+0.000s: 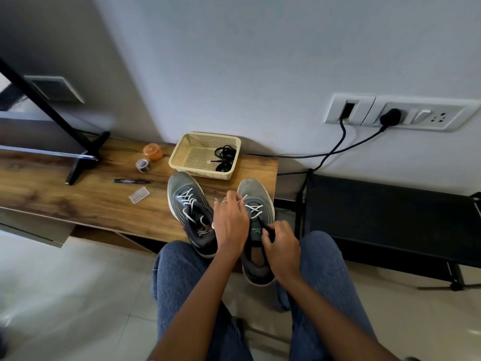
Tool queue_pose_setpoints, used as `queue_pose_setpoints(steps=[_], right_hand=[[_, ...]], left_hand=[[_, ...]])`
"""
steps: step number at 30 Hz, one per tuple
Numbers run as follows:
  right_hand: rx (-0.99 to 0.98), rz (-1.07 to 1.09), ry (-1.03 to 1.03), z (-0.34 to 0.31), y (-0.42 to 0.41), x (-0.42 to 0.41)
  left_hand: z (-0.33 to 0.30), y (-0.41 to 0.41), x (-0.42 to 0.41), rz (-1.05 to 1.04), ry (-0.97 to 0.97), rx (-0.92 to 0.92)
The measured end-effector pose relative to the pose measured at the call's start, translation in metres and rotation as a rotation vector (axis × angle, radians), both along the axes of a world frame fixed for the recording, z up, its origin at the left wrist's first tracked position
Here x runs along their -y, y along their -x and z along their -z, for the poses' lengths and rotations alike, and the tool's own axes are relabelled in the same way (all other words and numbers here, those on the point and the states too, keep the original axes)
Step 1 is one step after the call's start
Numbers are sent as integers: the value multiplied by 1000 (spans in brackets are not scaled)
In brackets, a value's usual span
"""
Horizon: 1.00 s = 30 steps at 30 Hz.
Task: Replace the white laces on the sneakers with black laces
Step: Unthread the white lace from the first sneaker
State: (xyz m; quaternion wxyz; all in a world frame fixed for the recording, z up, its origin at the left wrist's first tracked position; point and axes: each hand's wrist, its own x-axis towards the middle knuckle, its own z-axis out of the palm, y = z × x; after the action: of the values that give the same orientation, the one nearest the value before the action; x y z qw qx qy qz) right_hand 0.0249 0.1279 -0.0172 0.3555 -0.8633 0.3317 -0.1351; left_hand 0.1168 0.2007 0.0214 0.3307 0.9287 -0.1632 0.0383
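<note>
Two grey sneakers stand side by side on a wooden table (91, 204). The left sneaker (191, 212) is fully laced in white. On the right sneaker (256, 204) only the lower eyelets near the toe hold white lace (253, 206). My left hand (230, 222) pinches a strand of that white lace above the shoe. My right hand (281, 246) grips the right sneaker at its tongue and collar. Black laces (224, 157) lie bunched in a beige plastic basket (182, 152) behind the shoes.
An orange lidded jar (153, 151), a small tape roll (143, 165), a black marker (131, 181) and a clear packet (139, 194) lie left of the shoes. A black stand foot (83, 157) rests on the table's left. A black rack (390, 217) stands right; cables hang from wall sockets (390, 115).
</note>
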Motion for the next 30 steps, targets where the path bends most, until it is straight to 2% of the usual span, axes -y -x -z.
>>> queue_pose_setpoints(steps=[3, 8, 14, 18, 25, 27, 30], right_hand=[[-16, -19, 13, 0, -1, 0], [-28, -88, 104, -3, -4, 1], [-81, -263, 246, -4, -19, 7], [-123, -373, 368, -3, -35, 10], [-152, -387, 528, -5, -51, 14], [-128, -400, 540, -4, -54, 13], [-73, -385, 429, 3, -53, 14]], left_hand=[[10, 7, -2, -14, 30, -58], [29, 34, -10, 51, 41, -57], [39, 52, -20, 25, 96, -276], [38, 50, -19, 32, 98, -284], [42, 50, -20, 12, 141, -286], [42, 51, -21, -1, 152, -295], [40, 52, -21, -28, 191, -334]])
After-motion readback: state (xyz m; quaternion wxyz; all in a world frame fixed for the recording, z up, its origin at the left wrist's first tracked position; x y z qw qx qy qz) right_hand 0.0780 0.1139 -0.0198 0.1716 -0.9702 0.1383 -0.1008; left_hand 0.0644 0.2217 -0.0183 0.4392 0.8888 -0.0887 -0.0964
